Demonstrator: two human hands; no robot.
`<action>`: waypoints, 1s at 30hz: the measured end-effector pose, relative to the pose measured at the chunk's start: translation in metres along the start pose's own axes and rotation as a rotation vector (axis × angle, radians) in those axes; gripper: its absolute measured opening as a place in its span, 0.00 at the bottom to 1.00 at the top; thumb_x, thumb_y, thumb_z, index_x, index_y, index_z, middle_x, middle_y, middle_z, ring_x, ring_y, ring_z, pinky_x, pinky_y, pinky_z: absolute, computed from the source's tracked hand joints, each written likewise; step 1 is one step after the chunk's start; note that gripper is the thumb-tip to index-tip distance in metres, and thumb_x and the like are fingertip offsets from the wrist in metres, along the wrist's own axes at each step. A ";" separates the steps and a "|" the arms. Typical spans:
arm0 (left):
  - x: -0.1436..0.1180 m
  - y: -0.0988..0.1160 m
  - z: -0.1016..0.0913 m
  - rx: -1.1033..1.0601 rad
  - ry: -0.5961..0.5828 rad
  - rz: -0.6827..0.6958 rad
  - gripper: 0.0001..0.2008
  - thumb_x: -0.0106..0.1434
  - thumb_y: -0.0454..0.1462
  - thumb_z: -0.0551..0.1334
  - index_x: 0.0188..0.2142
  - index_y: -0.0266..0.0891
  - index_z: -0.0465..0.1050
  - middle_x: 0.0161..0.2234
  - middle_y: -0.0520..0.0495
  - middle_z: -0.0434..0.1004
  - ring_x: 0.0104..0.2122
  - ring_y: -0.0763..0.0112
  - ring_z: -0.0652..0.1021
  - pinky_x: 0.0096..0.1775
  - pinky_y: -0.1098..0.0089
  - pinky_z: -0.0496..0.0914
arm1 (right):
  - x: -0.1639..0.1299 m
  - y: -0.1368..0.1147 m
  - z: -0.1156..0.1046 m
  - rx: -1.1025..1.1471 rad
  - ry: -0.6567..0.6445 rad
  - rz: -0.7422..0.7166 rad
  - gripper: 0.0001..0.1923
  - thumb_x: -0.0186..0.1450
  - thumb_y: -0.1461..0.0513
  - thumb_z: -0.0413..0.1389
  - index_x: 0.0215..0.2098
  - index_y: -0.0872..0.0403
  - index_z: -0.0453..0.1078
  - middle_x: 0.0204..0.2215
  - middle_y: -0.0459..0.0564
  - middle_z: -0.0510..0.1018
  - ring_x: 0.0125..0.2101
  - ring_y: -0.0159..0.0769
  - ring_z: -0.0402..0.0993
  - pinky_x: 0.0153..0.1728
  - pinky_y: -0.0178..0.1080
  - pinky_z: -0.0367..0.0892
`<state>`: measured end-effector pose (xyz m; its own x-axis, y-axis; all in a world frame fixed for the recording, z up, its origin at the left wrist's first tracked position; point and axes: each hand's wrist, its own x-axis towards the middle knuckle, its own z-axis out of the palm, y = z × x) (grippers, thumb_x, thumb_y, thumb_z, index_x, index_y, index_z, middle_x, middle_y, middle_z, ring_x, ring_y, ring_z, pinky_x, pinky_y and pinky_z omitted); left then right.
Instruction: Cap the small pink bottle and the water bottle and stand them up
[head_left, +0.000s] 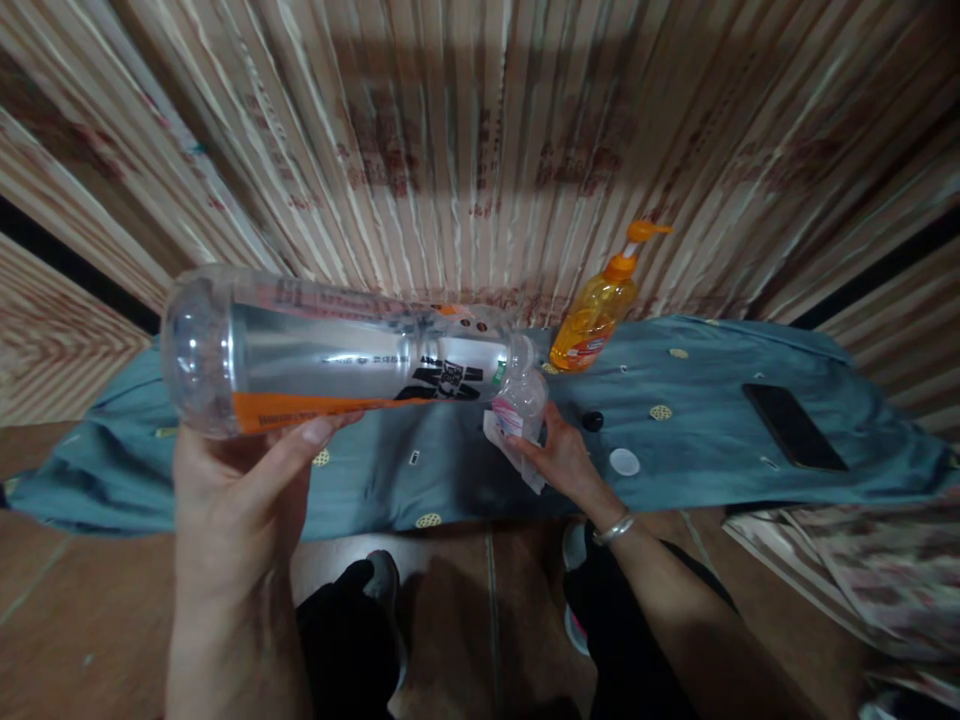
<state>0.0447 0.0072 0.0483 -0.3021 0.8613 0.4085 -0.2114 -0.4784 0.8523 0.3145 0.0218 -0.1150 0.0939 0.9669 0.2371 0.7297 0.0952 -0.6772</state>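
The left hand (240,480) grips a big clear bottle (337,355) tipped sideways over the blue cloth (712,420), its mouth at a small bottle (520,405) that the right hand (562,455) clasps upright there.

The large clear bottle (337,355) carries black and orange label print, too blurred to read. The orange pump bottle (596,315) label is likewise illegible.

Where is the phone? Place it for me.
In the head view the phone lies flat at the right end of the blue cloth, right of the white cap and the orange pump bottle.
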 end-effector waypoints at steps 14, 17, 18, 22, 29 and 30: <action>0.001 0.002 0.004 0.015 -0.003 0.026 0.18 0.38 0.36 0.81 0.31 0.43 0.83 0.30 0.49 0.84 0.33 0.64 0.82 0.38 0.62 0.83 | 0.000 0.001 0.001 -0.023 -0.010 0.020 0.25 0.62 0.55 0.63 0.54 0.53 0.66 0.40 0.54 0.83 0.40 0.48 0.83 0.39 0.42 0.73; 0.001 0.002 0.004 0.026 0.021 0.029 0.18 0.37 0.37 0.81 0.30 0.43 0.83 0.29 0.50 0.84 0.33 0.65 0.82 0.37 0.63 0.82 | -0.001 0.000 -0.001 -0.040 -0.017 0.020 0.25 0.62 0.55 0.63 0.54 0.54 0.66 0.40 0.54 0.83 0.40 0.48 0.83 0.38 0.41 0.73; 0.002 0.002 0.003 0.029 0.023 0.027 0.18 0.37 0.37 0.81 0.30 0.43 0.83 0.30 0.50 0.84 0.33 0.64 0.82 0.37 0.63 0.82 | -0.001 0.000 -0.001 -0.045 -0.016 0.018 0.25 0.62 0.56 0.63 0.54 0.54 0.66 0.39 0.54 0.83 0.39 0.47 0.83 0.37 0.41 0.73; 0.002 0.001 0.003 0.027 0.017 0.036 0.17 0.37 0.37 0.81 0.29 0.41 0.82 0.32 0.49 0.84 0.36 0.61 0.83 0.41 0.59 0.82 | -0.001 -0.001 -0.001 -0.052 -0.017 0.010 0.25 0.62 0.56 0.63 0.54 0.54 0.66 0.39 0.53 0.83 0.37 0.47 0.83 0.36 0.40 0.72; 0.003 0.000 0.005 0.026 0.005 0.064 0.20 0.37 0.37 0.82 0.31 0.42 0.83 0.38 0.47 0.85 0.41 0.56 0.82 0.48 0.48 0.80 | -0.001 -0.001 0.000 -0.079 -0.007 0.012 0.25 0.62 0.55 0.63 0.55 0.55 0.66 0.39 0.54 0.84 0.38 0.47 0.83 0.36 0.40 0.73; 0.003 0.000 0.004 0.026 0.000 0.063 0.20 0.37 0.37 0.81 0.32 0.42 0.83 0.38 0.47 0.85 0.41 0.56 0.82 0.48 0.47 0.80 | -0.001 -0.001 0.000 -0.082 -0.006 0.008 0.26 0.62 0.55 0.63 0.55 0.55 0.66 0.39 0.54 0.84 0.38 0.47 0.83 0.36 0.40 0.73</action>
<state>0.0477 0.0105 0.0513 -0.3136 0.8295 0.4622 -0.1677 -0.5275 0.8329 0.3138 0.0203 -0.1145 0.0961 0.9691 0.2270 0.7816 0.0678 -0.6200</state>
